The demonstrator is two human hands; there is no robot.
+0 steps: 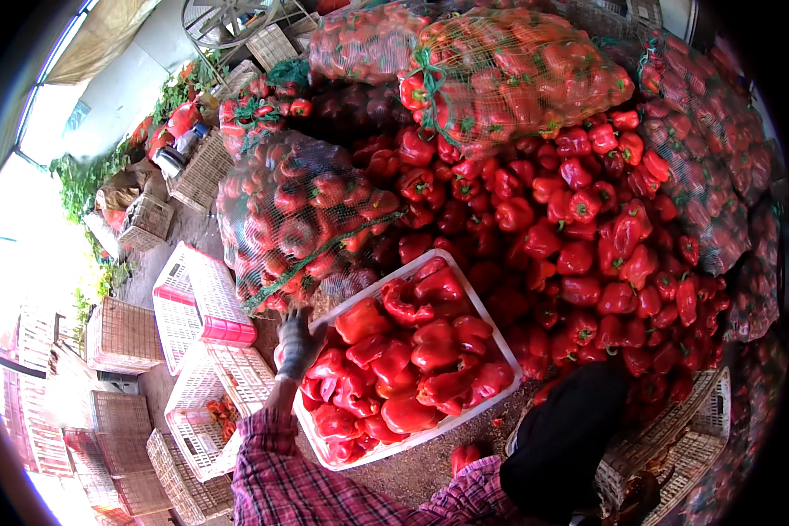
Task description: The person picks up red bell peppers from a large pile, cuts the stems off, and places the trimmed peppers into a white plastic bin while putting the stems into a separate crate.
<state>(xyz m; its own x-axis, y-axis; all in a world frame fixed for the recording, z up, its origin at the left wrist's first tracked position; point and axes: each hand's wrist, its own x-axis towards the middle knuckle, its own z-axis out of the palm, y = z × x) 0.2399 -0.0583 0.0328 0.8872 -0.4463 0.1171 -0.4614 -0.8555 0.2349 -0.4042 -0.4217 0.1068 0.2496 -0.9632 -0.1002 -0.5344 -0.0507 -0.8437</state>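
Observation:
My left hand [300, 344], in a greyish glove, is at the left side of a white plastic crate [509, 358] heaped with red bell peppers [394, 355]. Its fingers are stretched out and apart, close to the crate's rim and the nearest peppers, with nothing visible in them. Whether it touches the rim I cannot tell. My right arm shows only as a plaid sleeve [473, 493] at the lower edge; the right hand is hidden by my dark-clad leg. A single red pepper [465, 457] lies on the ground near that sleeve.
A large pile of loose red peppers [579, 259] spreads beyond the crate. Filled mesh sacks [517, 79] stand around it, one sack [302, 210] just past my left hand. White-and-pink crates [203, 302] stand at left, and a tan crate [684, 438] at lower right.

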